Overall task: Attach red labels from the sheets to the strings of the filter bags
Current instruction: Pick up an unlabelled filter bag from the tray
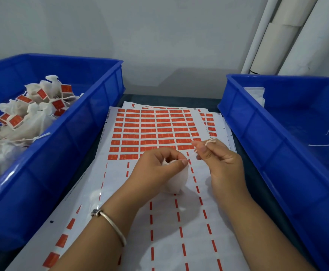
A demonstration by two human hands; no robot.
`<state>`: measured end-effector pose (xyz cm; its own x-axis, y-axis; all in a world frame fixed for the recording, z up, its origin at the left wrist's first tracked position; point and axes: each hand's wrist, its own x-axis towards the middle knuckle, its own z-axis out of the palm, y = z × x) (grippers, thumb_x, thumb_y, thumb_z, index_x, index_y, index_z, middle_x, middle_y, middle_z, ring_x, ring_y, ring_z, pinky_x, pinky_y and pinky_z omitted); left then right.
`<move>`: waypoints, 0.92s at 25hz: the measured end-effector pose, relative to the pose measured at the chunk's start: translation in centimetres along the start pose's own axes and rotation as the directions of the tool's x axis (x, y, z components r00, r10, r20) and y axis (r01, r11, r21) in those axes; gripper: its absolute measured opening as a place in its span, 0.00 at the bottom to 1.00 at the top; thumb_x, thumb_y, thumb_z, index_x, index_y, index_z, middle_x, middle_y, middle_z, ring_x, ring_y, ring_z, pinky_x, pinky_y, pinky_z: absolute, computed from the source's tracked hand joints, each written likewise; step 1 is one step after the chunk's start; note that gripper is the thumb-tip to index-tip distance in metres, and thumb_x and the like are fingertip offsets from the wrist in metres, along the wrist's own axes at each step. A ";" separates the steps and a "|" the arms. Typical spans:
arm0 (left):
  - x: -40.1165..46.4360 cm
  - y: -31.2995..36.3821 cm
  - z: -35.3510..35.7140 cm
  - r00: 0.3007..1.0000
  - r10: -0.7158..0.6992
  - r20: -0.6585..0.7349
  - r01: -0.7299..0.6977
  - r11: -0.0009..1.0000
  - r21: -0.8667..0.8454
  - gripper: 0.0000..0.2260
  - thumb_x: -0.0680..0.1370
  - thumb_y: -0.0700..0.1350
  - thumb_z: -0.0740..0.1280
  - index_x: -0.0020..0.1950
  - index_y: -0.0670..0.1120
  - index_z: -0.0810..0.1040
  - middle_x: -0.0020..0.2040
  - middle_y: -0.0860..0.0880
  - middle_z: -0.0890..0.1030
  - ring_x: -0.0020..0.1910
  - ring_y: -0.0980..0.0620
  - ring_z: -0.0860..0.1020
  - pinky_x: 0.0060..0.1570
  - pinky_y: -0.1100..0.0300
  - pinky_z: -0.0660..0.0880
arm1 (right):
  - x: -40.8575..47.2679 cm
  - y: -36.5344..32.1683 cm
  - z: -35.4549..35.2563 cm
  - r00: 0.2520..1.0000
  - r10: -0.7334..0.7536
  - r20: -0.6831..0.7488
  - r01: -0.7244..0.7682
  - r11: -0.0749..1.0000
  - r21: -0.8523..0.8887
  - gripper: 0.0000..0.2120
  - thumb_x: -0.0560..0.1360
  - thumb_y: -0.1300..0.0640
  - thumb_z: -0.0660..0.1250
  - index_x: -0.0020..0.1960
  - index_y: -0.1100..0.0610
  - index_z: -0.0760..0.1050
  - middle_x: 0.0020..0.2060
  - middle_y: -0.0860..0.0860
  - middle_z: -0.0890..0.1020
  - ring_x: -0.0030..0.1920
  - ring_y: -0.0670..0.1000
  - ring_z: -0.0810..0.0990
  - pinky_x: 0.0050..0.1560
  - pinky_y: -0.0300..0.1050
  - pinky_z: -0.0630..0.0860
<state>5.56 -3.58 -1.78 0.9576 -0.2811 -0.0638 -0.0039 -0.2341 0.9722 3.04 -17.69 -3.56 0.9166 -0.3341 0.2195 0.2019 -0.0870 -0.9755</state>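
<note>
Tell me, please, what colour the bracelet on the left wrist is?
Silver: a thin metal bracelet, clearest in the head view.

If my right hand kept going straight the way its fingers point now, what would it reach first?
Most likely the red labels left on the top sheet. The right hand, pinching the string, points forward and slightly left over them. Its height above the sheet is unclear.

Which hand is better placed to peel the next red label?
Probably the right hand: it pinches only the string, just beside the remaining red labels, while the left hand holds the filter bag.
</note>
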 end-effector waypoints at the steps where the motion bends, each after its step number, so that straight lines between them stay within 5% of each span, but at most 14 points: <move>1: 0.0 -0.1 0.0 1.000 -0.007 0.003 0.007 1.000 0.011 0.09 0.72 0.49 0.70 0.31 0.57 0.80 0.37 0.66 0.78 0.44 0.54 0.73 0.34 0.66 0.68 | 0.0 0.1 0.0 0.999 0.004 -0.037 -0.004 1.000 -0.006 0.13 0.67 0.41 0.64 0.39 0.49 0.81 0.37 0.42 0.83 0.45 0.40 0.81 0.39 0.29 0.76; 4: 0.0 -0.3 0.0 1.000 0.004 0.007 -0.004 0.999 0.033 0.08 0.74 0.47 0.69 0.34 0.54 0.79 0.38 0.62 0.78 0.45 0.53 0.74 0.35 0.65 0.68 | 0.1 0.3 -0.1 0.994 0.044 -0.096 -0.042 0.999 0.021 0.11 0.66 0.38 0.64 0.40 0.40 0.82 0.37 0.42 0.84 0.43 0.42 0.82 0.44 0.37 0.76; 10: 0.1 -0.3 -0.6 0.995 0.025 0.100 -0.034 0.995 0.090 0.09 0.76 0.45 0.67 0.36 0.52 0.79 0.36 0.62 0.79 0.43 0.57 0.77 0.34 0.73 0.71 | 0.9 0.4 -0.6 0.982 0.116 -0.152 -0.099 0.988 0.115 0.13 0.66 0.41 0.66 0.43 0.45 0.83 0.40 0.42 0.85 0.42 0.43 0.83 0.42 0.36 0.77; 14: 0.1 -0.2 -1.2 0.992 -0.014 0.123 0.024 0.996 -0.084 0.13 0.74 0.40 0.69 0.30 0.52 0.81 0.37 0.60 0.81 0.41 0.64 0.78 0.42 0.65 0.72 | 0.4 0.5 0.2 0.977 0.213 0.001 -0.209 0.958 0.198 0.12 0.65 0.41 0.66 0.42 0.44 0.83 0.38 0.46 0.84 0.40 0.45 0.83 0.41 0.37 0.78; 17: 0.1 -0.1 -1.3 0.997 -0.020 0.080 0.040 0.965 -0.258 0.15 0.75 0.39 0.68 0.30 0.52 0.82 0.40 0.58 0.83 0.49 0.56 0.78 0.49 0.60 0.73 | 0.2 0.7 0.6 0.978 0.191 0.082 -0.200 0.972 0.124 0.11 0.67 0.40 0.64 0.44 0.40 0.83 0.44 0.44 0.85 0.46 0.46 0.84 0.44 0.39 0.80; 23: 0.3 0.0 -1.6 0.995 -0.099 -0.010 0.082 0.872 -0.483 0.11 0.77 0.46 0.65 0.37 0.54 0.82 0.42 0.53 0.83 0.46 0.49 0.82 0.41 0.57 0.80 | -0.7 0.8 1.5 0.889 0.219 0.402 -0.219 0.975 -0.048 0.21 0.62 0.22 0.59 0.50 0.29 0.74 0.54 0.35 0.80 0.57 0.45 0.79 0.57 0.43 0.77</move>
<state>6.29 -2.17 -1.41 0.9561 -0.2474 -0.1573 0.2141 0.2225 0.9511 3.13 -16.11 -4.49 0.9978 0.0611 -0.0236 -0.0201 -0.0566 -0.9982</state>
